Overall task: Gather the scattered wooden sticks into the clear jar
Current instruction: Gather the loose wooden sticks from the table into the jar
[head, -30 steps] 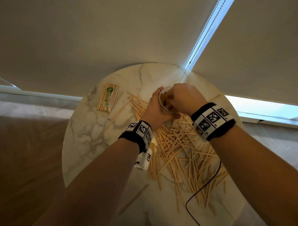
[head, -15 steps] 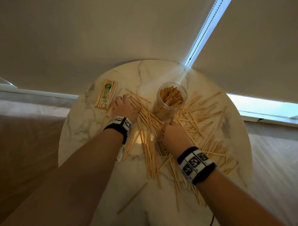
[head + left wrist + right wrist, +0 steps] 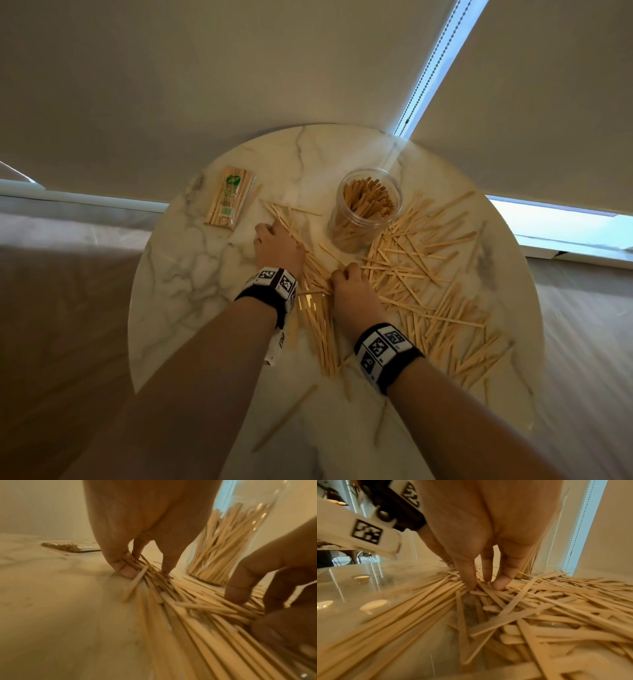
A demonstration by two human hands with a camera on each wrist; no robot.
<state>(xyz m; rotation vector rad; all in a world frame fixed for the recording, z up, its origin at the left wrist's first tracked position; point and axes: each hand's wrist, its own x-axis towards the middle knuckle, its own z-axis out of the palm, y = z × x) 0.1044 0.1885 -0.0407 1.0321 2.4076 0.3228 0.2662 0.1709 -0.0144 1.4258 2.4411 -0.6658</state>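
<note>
Packet: sealed packet of wooden sticks (image 3: 230, 197) lies at the table's (image 3: 178, 274) far left.
Left hand (image 3: 278, 247): fingers curled down, pinching a bunch of wooden sticks (image 3: 416, 274) on the marble.
Right hand (image 3: 354, 291): just beside it, fingertips (image 3: 500, 584) pressing into the scattered pile; whether it actually grips any, I cannot tell.
Clear jar (image 3: 366, 209): upright beyond both hands, partly filled.
</note>
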